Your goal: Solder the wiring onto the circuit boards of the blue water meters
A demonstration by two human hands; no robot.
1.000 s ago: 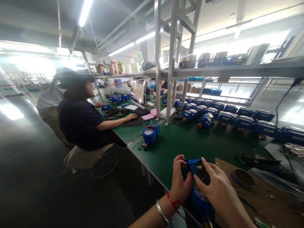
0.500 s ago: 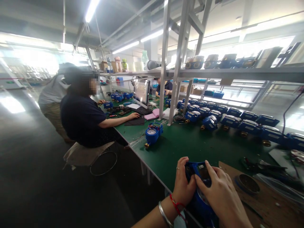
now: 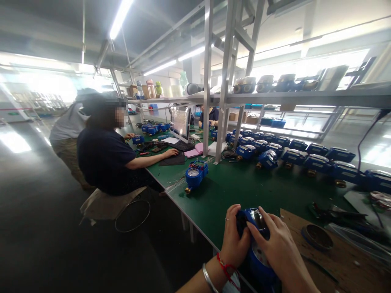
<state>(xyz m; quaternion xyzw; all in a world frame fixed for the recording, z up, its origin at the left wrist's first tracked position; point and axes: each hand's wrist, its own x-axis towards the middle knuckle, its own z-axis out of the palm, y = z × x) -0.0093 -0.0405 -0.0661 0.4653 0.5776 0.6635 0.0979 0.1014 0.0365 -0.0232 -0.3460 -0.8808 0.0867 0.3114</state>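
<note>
Both hands hold a blue water meter [image 3: 259, 257] at the table's front edge. My left hand [image 3: 233, 238] grips its far left corner, the fingers curled over the dark side. A ring, a red cord and a silver bangle show on that arm. My right hand [image 3: 279, 244] wraps the meter's right side, its thumb and fingers on the shiny top cover. The meter's dial face shows partly between the hands; its lower end is hidden by my right hand and the frame's edge. Farther off stands another blue meter [image 3: 195, 175] with exposed wires and a brass fitting.
Rows of blue meters [image 3: 295, 156] line the back of the green table [image 3: 232, 183]. A brown board [image 3: 351, 260] with a round dish [image 3: 317, 237] and dark tools lies right. A co-worker [image 3: 104, 150] sits left at a monitor [image 3: 181, 122]. Metal posts carry a shelf [image 3: 275, 99].
The camera view has shifted slightly. The held meter has tilted a little, so its top cover catches more light. Both hands keep their hold.
</note>
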